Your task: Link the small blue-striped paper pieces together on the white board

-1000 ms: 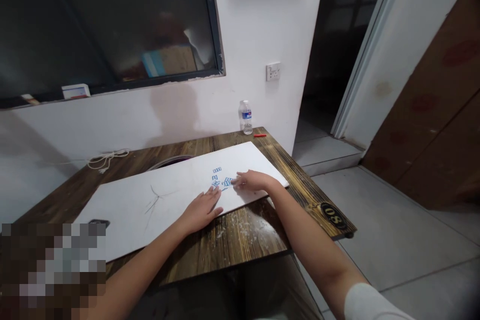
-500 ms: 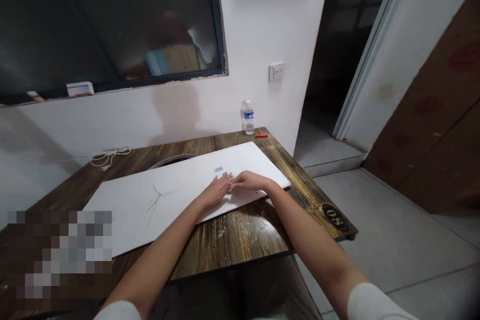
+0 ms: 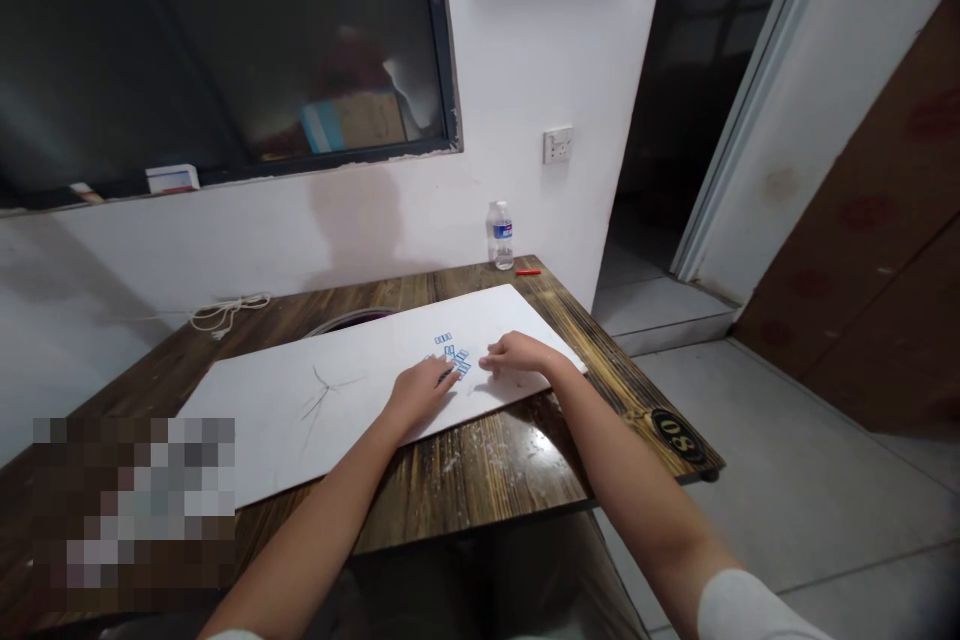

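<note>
A loose cluster of small blue-and-white tiles [image 3: 463, 363] lies on a white board [image 3: 262, 420]. My left hand [image 3: 421, 388] rests palm down at the cluster's left side, its fingers stretched over some tiles and partly hiding them. Just right of the cluster is my right hand [image 3: 517, 355], fingers loosely bent and a little apart, low over the board. No tile shows in it. Farther back, several like tiles stand side by side in a short row [image 3: 443, 339]. Dark branching lines [image 3: 324, 386] mark the board's left half.
The board lies on a dark wooden table [image 3: 517, 450]. At the back corner are a plastic bottle [image 3: 503, 238] and a red pen [image 3: 528, 272]. A white cable [image 3: 229, 312] lies at the back left, and a round dark object [image 3: 352, 320] sits partly behind the board.
My hands have moved apart, the left one leftward and the right one slightly right, uncovering the tile cluster. The row at the back now shows more tiles. The view has shifted slightly.
</note>
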The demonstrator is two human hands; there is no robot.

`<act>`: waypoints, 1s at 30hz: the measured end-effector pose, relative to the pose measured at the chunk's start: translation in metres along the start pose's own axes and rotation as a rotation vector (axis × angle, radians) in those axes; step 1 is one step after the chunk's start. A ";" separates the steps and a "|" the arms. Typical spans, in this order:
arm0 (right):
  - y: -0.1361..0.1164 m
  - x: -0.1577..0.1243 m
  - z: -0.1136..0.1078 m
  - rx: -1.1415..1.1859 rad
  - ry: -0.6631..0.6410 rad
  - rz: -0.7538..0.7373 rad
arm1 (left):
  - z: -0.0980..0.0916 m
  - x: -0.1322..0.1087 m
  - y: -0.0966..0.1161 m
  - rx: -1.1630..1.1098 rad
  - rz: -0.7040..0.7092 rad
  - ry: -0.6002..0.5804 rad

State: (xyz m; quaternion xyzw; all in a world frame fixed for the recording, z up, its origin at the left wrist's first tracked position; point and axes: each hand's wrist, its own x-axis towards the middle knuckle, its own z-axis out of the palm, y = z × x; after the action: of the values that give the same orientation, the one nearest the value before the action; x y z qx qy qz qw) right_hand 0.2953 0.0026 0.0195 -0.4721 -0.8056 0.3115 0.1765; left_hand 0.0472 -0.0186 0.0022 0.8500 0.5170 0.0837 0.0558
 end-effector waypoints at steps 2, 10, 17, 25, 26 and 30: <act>-0.002 -0.003 -0.002 0.022 -0.100 -0.047 | 0.003 0.006 -0.005 0.003 -0.022 0.004; -0.006 0.002 0.009 0.077 -0.344 -0.220 | 0.018 0.053 -0.017 -0.067 -0.024 -0.097; 0.013 0.007 -0.003 -0.013 0.092 -0.246 | 0.013 0.060 -0.001 -0.271 0.212 -0.231; 0.026 0.013 0.010 -0.267 0.187 0.023 | -0.005 -0.002 0.009 -0.097 0.288 -0.147; 0.025 0.014 0.013 -0.262 0.205 0.034 | -0.007 -0.013 0.009 -0.064 0.233 -0.113; 0.025 0.021 0.022 -0.247 0.276 0.049 | -0.010 -0.051 0.006 0.047 -0.007 -0.037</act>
State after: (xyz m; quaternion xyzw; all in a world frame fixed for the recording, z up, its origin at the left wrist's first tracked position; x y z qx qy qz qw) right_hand 0.2884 0.0228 -0.0137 -0.5478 -0.7941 0.1468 0.2184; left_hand 0.0273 -0.0670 0.0084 0.8507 0.5208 0.0555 0.0455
